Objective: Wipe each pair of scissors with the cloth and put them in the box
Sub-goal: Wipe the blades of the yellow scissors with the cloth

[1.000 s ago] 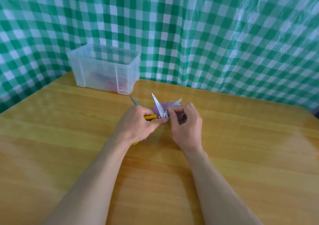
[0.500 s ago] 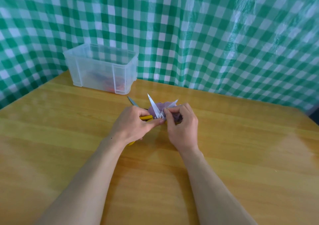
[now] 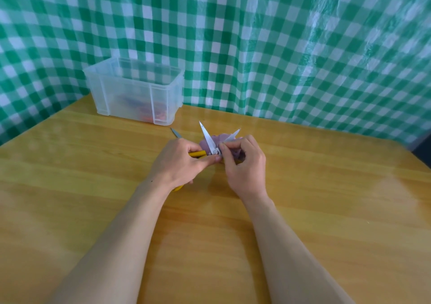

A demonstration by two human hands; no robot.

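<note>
Here my left hand is closed around the yellow handles of the steel-bladed scissors. My fingers cover most of the handles. Only a short yellow piece shows beside my thumb, and a small yellow curve shows under the heel of the hand. The two blades stand apart in a V and point away from me. The left blade is in full view, but of the right blade I see only the tip.

My right hand pinches the soft purple cloth against that right blade, close to the pivot screw. The hand hides most of the cloth; a fold shows between the blades and a little more shows by my fingers. I cannot tell whether the cloth touches the wooden tabletop.

Behind my left hand a grey pointed blade tip lies on the tabletop. The rest of it is hidden by the hand, so I cannot say what handle it has.

The translucent plastic box stands at the far left of the tabletop, well apart from my hands, with no lid on it. Through its cloudy wall I make out red-orange and blue shapes at the bottom, too blurred to name.

A green and white checked plastic sheet hangs behind the tabletop and folds around the left side. At the right edge there is a dark corner that I cannot identify. My forearms are cut off by the bottom of the view.
</note>
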